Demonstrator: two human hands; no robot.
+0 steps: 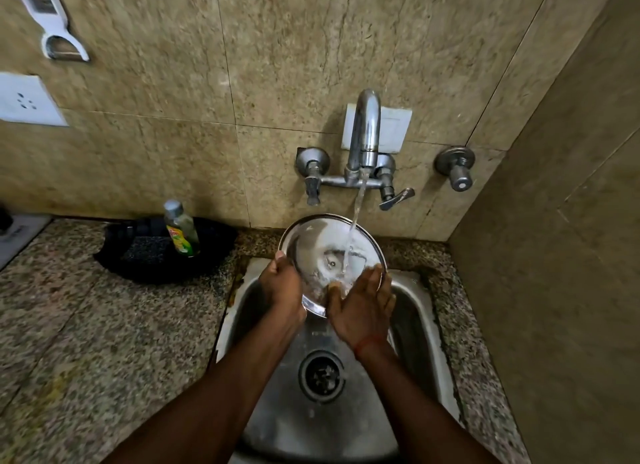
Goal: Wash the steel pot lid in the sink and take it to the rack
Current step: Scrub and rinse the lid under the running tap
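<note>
The only label in view is on the dish-soap bottle (pixel 180 228), off to the left of the fingers and farther back. It is green and yellow with red lettering, too blurred to read. The bottle stands in a black tray (pixel 152 259) on the speckled counter (pixel 69 325).

The left hand (pixel 282 287) grips the steel pot lid (pixel 311 245) by its left rim, with the thumb on the near face and the other fingers hidden behind the lid. The right hand (pixel 363 307) lies flat against the lid's lower right part, its fingers (pixel 375 283) straight and close together, holding nothing. A red thread (pixel 365 346) circles that wrist.

The lid stands tilted between the two hands, over the back of the sink (pixel 414 290), hollow side towards the camera. Water (pixel 356 214) from the tap (pixel 365 131) strikes it just above the right fingertips. The drain (pixel 321 375) lies below both wrists.
</note>
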